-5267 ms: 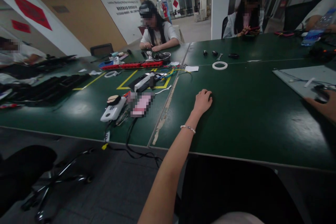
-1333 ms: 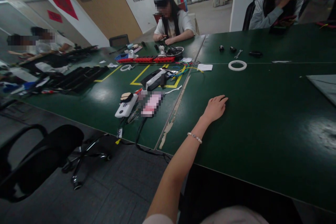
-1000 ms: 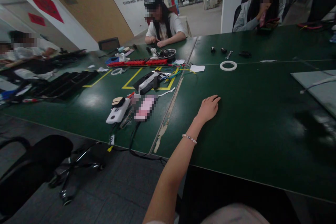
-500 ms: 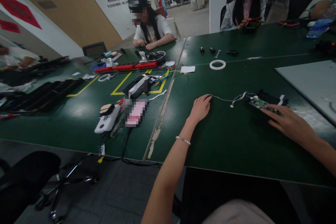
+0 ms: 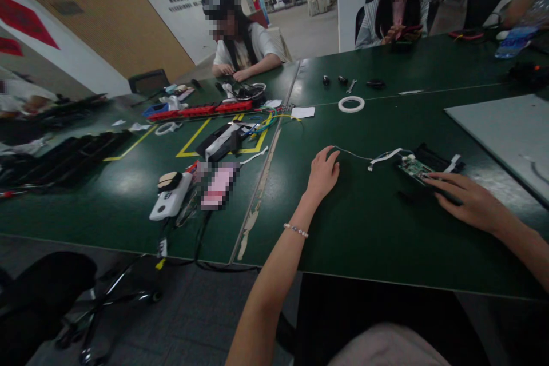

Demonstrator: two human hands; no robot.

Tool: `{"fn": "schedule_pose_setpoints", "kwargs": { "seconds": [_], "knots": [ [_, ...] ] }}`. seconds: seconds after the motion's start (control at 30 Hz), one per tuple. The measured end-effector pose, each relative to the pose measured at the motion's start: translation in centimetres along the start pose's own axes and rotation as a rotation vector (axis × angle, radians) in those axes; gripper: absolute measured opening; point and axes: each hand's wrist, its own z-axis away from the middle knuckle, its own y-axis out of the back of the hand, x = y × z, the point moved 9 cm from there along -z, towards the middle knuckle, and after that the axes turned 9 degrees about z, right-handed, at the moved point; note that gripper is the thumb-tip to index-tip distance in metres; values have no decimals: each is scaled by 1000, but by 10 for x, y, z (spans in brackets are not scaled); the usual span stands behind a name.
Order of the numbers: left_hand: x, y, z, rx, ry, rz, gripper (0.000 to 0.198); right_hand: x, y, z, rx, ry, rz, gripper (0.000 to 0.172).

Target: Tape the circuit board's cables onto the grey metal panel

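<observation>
In the head view, the right hand (image 5: 465,197) holds a green circuit board (image 5: 410,166) at its near end, fingers laid on its face and thumb along the near side. The board is over the right half of the green worktop (image 5: 364,240), short of the grey panel (image 5: 497,131). A black part (image 5: 437,159) is just beyond it.

A thin wire (image 5: 354,154) runs from the board's side towards the left hand (image 5: 323,172), past a white strip (image 5: 388,156). The left hand is half curled, its fingertips at the wire's far end; I cannot tell whether they pinch it. A bead bracelet (image 5: 295,230) circles that wrist.

Beyond the hands lie a white ring (image 5: 351,110) and a small wrench (image 5: 351,86). To the left are a phone (image 5: 218,186), a white device (image 5: 171,201) and a row of red trays (image 5: 199,111). A co-worker (image 5: 244,46) sits across the worktop, both hands together.
</observation>
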Motion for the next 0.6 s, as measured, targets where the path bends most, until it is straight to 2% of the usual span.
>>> {"fn": "schedule_pose_setpoints", "kwargs": {
  "seconds": [0.17,0.23,0.33,0.4,0.5,0.6],
  "knots": [
    [44,20,-5,134,-20,-98,32,0,-2,9,19,36,41,41],
    [68,20,-10,153,-50,-138,36,5,2,12,54,16,58,39],
    [99,-7,-23,32,-169,-139,38,9,13,13,109,-42,68,38],
    [108,-31,-33,-44,-225,-122,39,10,25,13,175,-84,92,38],
    [107,-63,-48,-130,-230,-111,30,12,40,15,285,-163,157,36],
    [100,-81,-58,-185,-212,-144,29,20,38,16,288,-236,167,32]
  ]
}}
